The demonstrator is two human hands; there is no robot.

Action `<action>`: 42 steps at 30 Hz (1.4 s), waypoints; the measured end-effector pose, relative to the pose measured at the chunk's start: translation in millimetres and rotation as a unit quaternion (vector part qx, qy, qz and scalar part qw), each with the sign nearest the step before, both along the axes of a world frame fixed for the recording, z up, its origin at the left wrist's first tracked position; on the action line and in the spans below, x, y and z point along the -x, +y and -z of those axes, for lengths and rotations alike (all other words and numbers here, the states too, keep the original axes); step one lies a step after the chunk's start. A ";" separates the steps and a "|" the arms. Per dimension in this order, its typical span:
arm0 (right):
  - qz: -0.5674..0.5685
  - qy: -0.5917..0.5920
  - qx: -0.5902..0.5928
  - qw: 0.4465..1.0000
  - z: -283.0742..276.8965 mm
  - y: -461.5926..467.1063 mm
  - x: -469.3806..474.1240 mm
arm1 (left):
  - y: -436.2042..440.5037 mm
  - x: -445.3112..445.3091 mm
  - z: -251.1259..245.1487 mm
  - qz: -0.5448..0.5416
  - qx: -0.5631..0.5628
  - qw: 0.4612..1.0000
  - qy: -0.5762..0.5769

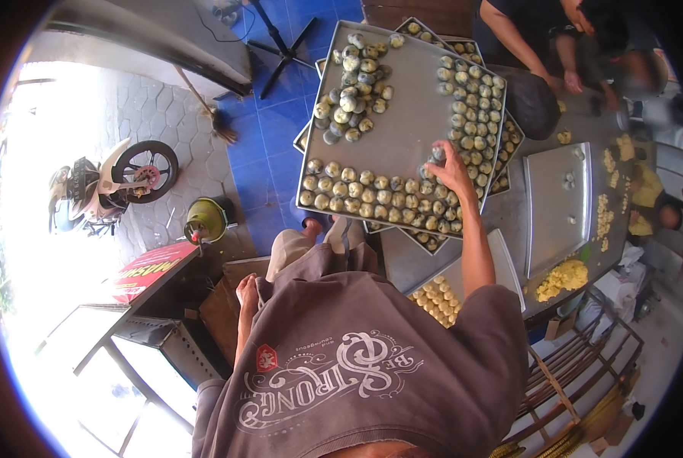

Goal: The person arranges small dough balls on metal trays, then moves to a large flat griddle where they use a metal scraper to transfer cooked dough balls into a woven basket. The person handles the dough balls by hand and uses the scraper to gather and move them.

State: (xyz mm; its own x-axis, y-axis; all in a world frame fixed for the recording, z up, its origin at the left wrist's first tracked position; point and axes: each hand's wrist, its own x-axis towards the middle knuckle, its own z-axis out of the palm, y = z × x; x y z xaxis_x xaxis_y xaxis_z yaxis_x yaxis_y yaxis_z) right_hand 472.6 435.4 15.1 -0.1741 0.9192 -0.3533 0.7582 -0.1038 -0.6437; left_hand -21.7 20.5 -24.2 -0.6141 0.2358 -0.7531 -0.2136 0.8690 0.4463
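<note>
Close to the inner edge of the dough ball rows, my right hand (451,167) has its fingertips around a speckled dough ball (436,153). The large metal tray (393,117) holds speckled yellow-and-dark balls in rows along its near and right sides. A loose heap of similar balls (348,103) lies on its left part. More filled trays (513,140) are stacked crosswise beneath it. My left hand (246,289) hangs low beside my body, away from the tray, its fingers curled; whether it holds anything cannot be told.
Right of the stack, a metal table (547,151) carries another tray (559,206), yellow dough (563,280) and small pieces. Plain yellow balls (437,300) lie on a lower tray. Other people work at the upper right. A bucket (207,220) and broom (222,127) stand left.
</note>
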 end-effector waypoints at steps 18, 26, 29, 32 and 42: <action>0.004 -0.165 -0.238 0.957 33.1 -1.7 10.2 | -32.5 16.2 39.5 0.100 0.023 0.994 0.033; 0.113 -0.188 -0.253 0.942 38.7 -46.9 36.3 | -32.1 54.6 74.0 0.279 -0.134 0.951 0.019; 0.121 -0.118 -0.211 0.963 37.7 -42.6 37.0 | -8.3 63.1 60.7 0.245 -0.130 0.961 0.001; 0.140 -0.134 -0.330 0.924 40.1 -35.9 39.2 | 17.8 63.1 42.1 0.011 -0.115 0.989 -0.088; 0.184 -0.153 -0.263 0.935 38.6 -53.4 42.9 | 9.3 92.9 53.6 0.243 -0.290 0.922 -0.085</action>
State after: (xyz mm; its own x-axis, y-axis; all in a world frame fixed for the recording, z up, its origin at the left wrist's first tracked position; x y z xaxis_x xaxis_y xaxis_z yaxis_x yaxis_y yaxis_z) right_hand 429.7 382.0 -23.5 0.2227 0.9577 0.1821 0.8905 -0.1238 -0.4378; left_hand -114.6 29.8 -77.8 -0.2142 0.8455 -0.4891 0.0292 0.5060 0.8620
